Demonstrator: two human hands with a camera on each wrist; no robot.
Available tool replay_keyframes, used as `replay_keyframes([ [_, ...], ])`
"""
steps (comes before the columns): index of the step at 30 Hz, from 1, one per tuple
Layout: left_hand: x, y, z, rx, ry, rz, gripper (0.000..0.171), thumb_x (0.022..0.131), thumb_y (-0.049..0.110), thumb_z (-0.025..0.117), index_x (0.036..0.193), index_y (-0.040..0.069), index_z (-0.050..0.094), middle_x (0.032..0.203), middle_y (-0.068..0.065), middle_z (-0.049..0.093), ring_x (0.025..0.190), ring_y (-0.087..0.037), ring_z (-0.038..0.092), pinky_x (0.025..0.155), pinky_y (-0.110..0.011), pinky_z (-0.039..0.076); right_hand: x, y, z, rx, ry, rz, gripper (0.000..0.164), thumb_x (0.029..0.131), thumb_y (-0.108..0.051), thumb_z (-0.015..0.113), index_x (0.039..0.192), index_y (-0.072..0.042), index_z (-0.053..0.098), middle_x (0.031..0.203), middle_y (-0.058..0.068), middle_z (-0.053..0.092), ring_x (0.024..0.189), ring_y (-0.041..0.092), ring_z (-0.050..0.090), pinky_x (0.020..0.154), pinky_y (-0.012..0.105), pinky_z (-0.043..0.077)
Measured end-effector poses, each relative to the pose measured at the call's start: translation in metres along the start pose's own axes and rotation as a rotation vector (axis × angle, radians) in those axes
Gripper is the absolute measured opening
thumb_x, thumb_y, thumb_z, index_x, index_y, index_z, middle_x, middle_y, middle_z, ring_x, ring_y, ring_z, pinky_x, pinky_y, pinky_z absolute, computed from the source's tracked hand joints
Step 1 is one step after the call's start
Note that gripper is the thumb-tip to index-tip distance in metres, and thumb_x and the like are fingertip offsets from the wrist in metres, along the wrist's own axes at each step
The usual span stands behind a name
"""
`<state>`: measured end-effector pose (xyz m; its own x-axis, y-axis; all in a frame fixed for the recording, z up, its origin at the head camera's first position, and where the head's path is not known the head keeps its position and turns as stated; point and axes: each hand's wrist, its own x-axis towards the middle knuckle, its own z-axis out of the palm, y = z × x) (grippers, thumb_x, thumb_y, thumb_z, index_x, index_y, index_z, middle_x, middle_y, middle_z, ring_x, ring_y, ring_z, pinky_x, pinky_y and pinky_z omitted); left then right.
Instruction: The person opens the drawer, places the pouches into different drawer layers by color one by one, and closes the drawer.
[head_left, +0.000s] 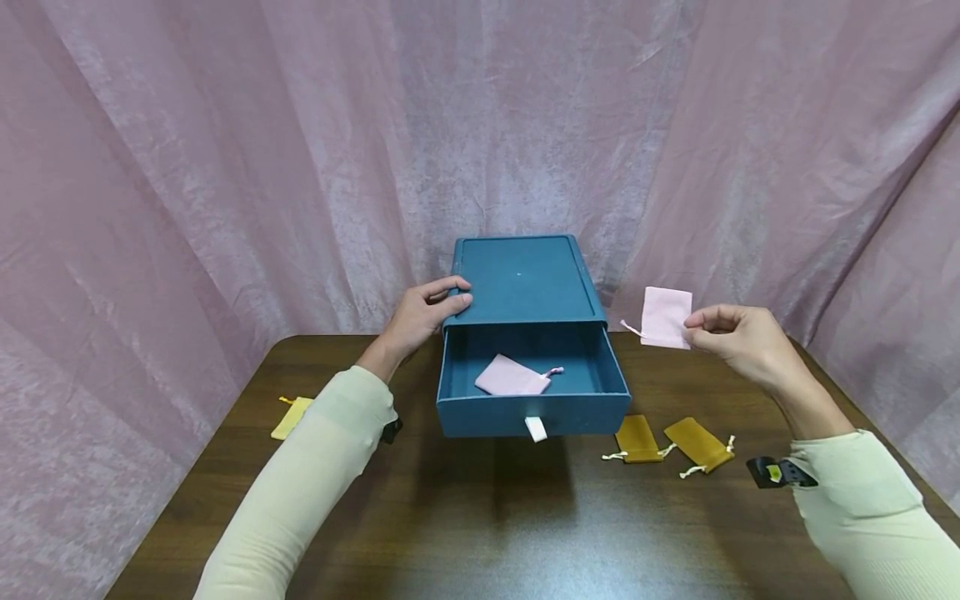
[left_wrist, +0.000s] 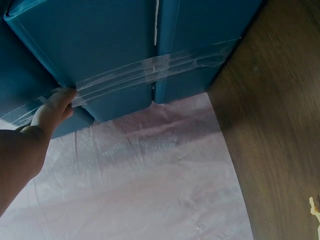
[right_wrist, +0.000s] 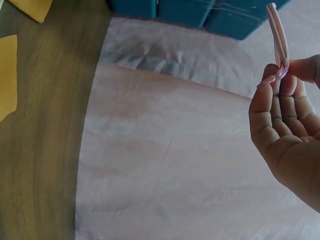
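A blue drawer box (head_left: 525, 279) stands mid-table with its drawer (head_left: 480, 417) pulled out toward me. Inside the drawer lies a pink drawstring pouch (head_left: 512, 377). My left hand (head_left: 426, 315) rests against the box's upper left edge, thumb and fingers touching it; the left wrist view shows the hand (left_wrist: 47, 112) beside clear tape (left_wrist: 150, 70) along the box's side. To the right of the box, my right hand (head_left: 738, 337) pinches a second pink drawstring pouch (head_left: 666, 317) by its edge, held up in the air. The right wrist view sees this pouch (right_wrist: 279, 37) edge-on between thumb and fingers.
Two mustard-yellow drawstring pouches (head_left: 638, 439) lie on the wooden table (head_left: 450, 542) right of the drawer. A pale yellow pouch (head_left: 292, 418) lies at the left, partly behind my left sleeve. Pink curtain (head_left: 525, 125) hangs behind the table and at its sides.
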<state>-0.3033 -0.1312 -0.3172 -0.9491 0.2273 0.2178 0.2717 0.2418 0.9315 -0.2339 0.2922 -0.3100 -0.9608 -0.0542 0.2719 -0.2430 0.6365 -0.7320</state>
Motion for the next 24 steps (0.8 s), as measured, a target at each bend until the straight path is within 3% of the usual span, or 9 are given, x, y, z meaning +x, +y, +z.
replay_keyframes([
  [7,-0.001,0.001,0.001,-0.01,0.003,-0.006,0.03,0.097,0.027,0.068,0.123,0.012,0.068,0.058,0.003,0.036,0.054,-0.013,0.035,0.057,-0.027,0.035,-0.003,-0.007,0.001,0.029,0.006,-0.015,0.025,0.092,-0.014,0.072,0.102,0.008,0.066,0.072,-0.016,0.064,0.066,0.002,0.054,0.058,0.019,0.043],
  [13,-0.001,0.001,0.001,-0.013,0.004,-0.013,0.03,0.097,0.027,0.069,0.123,0.012,0.068,0.058,0.003,0.036,0.054,-0.014,0.035,0.057,-0.027,0.035,-0.003,-0.012,0.003,0.047,0.069,-0.049,0.025,0.091,-0.011,0.074,0.104,0.009,0.067,0.076,-0.022,0.063,0.068,-0.002,0.055,0.059,0.016,0.042],
  [19,0.0,0.0,0.001,0.0,0.002,-0.011,0.031,0.097,0.027,0.068,0.123,0.01,0.068,0.068,0.004,0.049,0.058,-0.013,0.038,0.058,-0.028,0.036,-0.003,-0.014,0.005,0.077,0.097,-0.05,0.031,0.092,-0.011,0.073,0.113,0.011,0.067,0.082,-0.03,0.063,0.075,-0.009,0.058,0.064,0.011,0.044],
  [24,0.001,0.0,0.0,-0.004,0.001,-0.011,0.031,0.097,0.027,0.069,0.122,0.01,0.068,0.062,0.004,0.042,0.056,-0.013,0.037,0.058,-0.027,0.035,-0.002,-0.013,0.005,0.117,0.101,-0.02,0.032,0.092,-0.013,0.073,0.117,0.007,0.067,0.085,-0.031,0.063,0.079,-0.011,0.06,0.066,0.01,0.045],
])
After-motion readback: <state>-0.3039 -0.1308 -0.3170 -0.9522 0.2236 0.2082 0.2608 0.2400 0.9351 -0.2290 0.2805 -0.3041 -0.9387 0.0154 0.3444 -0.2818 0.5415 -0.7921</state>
